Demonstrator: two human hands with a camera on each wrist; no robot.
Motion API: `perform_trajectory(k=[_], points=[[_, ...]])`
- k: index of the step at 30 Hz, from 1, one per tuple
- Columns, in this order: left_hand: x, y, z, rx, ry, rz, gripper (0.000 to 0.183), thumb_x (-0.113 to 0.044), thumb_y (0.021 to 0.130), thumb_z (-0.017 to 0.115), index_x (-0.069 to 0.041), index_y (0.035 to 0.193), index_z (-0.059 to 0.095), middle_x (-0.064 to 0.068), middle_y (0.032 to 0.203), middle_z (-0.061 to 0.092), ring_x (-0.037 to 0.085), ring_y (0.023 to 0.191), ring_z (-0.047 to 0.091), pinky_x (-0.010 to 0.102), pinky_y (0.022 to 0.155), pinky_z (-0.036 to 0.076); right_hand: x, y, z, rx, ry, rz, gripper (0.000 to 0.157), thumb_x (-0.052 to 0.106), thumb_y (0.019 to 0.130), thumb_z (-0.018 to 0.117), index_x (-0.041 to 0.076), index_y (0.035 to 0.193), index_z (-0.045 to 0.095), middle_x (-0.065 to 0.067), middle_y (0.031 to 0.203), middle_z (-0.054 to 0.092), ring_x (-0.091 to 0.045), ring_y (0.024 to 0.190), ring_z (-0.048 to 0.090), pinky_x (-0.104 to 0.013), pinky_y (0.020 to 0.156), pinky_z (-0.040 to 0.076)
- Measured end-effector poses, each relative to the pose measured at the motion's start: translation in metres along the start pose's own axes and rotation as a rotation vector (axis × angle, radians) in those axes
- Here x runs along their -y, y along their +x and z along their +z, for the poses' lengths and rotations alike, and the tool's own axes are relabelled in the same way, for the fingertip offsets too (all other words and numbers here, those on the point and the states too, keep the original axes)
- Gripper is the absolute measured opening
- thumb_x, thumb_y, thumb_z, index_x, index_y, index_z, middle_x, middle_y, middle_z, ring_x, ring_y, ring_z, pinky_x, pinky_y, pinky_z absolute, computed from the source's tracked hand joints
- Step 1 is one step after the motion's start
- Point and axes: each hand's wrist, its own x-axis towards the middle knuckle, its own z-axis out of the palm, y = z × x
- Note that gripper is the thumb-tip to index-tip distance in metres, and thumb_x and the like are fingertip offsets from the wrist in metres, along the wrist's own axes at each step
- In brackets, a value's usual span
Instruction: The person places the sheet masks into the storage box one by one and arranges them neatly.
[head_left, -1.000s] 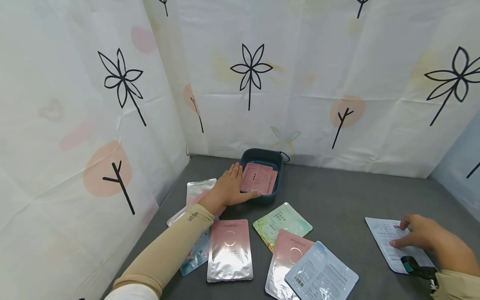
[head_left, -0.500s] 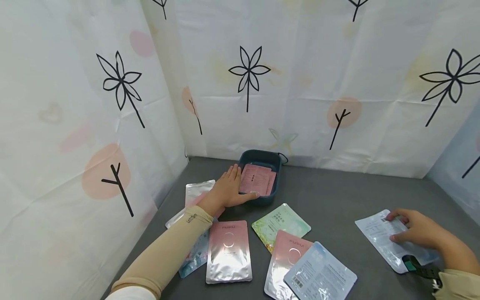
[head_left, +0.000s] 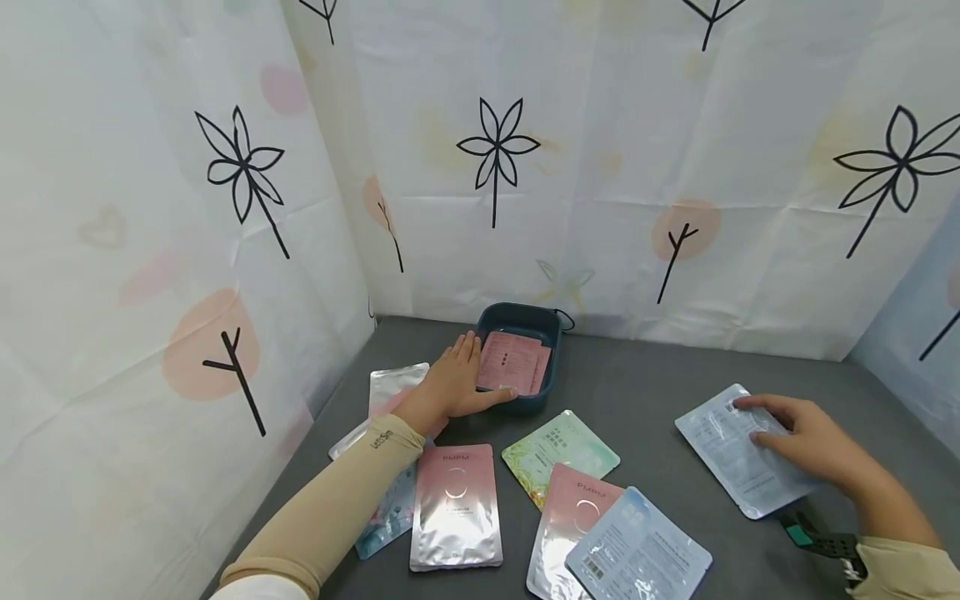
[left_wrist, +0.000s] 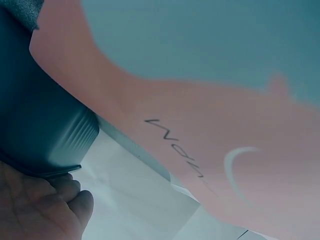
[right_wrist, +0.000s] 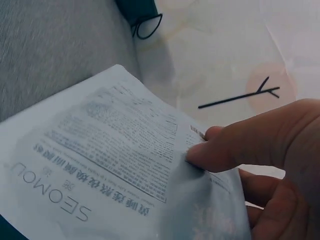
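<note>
My right hand (head_left: 813, 437) pinches a pale blue face mask packet (head_left: 738, 458) at its right part, holding it tilted above the table. In the right wrist view the thumb presses on the printed back of the packet (right_wrist: 115, 155), with fingers curled behind it. At the back, my left hand (head_left: 450, 383) rests with straight fingers against the left rim of a dark teal basket (head_left: 531, 403), its thumb along the front rim. Pink packets (head_left: 510, 360) lie inside the basket. The left wrist view shows the hand (left_wrist: 37, 205) touching the basket's rim (left_wrist: 60, 171).
Below the left forearm are pink-silver (head_left: 390, 383) and blue packets (head_left: 390, 517), partly hidden. A pink-silver packet (head_left: 456, 521) lies beside them. Green (head_left: 562, 454), pink (head_left: 558, 533) and light blue packets (head_left: 637, 550) overlap near the front middle. A patterned cloth wall (head_left: 600, 250) closes off the back.
My right hand has grasped the pale blue packet, lifted it off the table and brought it leftward and farther back. My left hand stays at the basket.
</note>
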Motion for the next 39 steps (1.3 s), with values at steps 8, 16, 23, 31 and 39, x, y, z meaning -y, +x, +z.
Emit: perform_trajectory(k=[8, 16, 23, 31, 39], points=[[0.003, 0.004, -0.001, -0.017, 0.002, 0.0, 0.119, -0.083, 0.094, 0.046, 0.004, 0.168, 0.014, 0.025, 0.177, 0.011, 0.037, 0.167, 0.011, 0.052, 0.134, 0.019, 0.029, 0.005, -0.001, -0.107, 0.071, -0.024, 0.044, 0.005, 0.096, 0.075, -0.004, 0.139, 0.066, -0.04, 0.137, 0.061, 0.023, 0.092, 0.047, -0.025, 0.062, 0.054], [0.006, 0.002, 0.008, -0.004, -0.007, -0.002, 0.118, -0.083, 0.094, 0.047, 0.004, 0.168, 0.015, 0.025, 0.177, 0.013, 0.037, 0.166, 0.012, 0.053, 0.133, 0.02, 0.052, 0.015, 0.007, -0.194, 0.187, 0.04, 0.053, 0.016, 0.102, 0.073, -0.004, 0.149, 0.058, -0.038, 0.14, 0.06, 0.016, 0.083, 0.059, -0.027, 0.059, 0.058], [0.004, 0.003, 0.014, -0.003, -0.011, 0.006, 0.12, -0.085, 0.093, 0.046, 0.004, 0.168, 0.015, 0.025, 0.177, 0.013, 0.037, 0.166, 0.013, 0.052, 0.133, 0.02, 0.075, 0.034, 0.017, -0.263, 0.289, 0.08, 0.057, 0.019, 0.103, 0.072, 0.001, 0.154, 0.054, -0.035, 0.14, 0.061, 0.015, 0.082, 0.06, -0.025, 0.06, 0.059], [0.005, 0.003, 0.012, -0.012, 0.01, -0.009, 0.121, -0.086, 0.092, 0.045, 0.002, 0.168, 0.015, 0.023, 0.177, 0.014, 0.036, 0.166, 0.013, 0.051, 0.134, 0.021, 0.103, 0.07, 0.035, -0.263, 0.447, 0.026, 0.056, 0.007, 0.102, 0.07, -0.002, 0.154, 0.053, -0.034, 0.139, 0.06, 0.008, 0.085, 0.063, -0.021, 0.065, 0.059], [0.003, 0.001, 0.009, -0.021, -0.01, -0.007, 0.121, -0.086, 0.092, 0.045, 0.003, 0.168, 0.013, 0.024, 0.177, 0.012, 0.036, 0.167, 0.011, 0.051, 0.134, 0.02, 0.129, 0.101, 0.056, -0.209, 0.593, 0.078, 0.056, 0.008, 0.103, 0.069, 0.0, 0.156, 0.052, -0.032, 0.143, 0.058, 0.0, 0.09, 0.067, -0.019, 0.072, 0.059]])
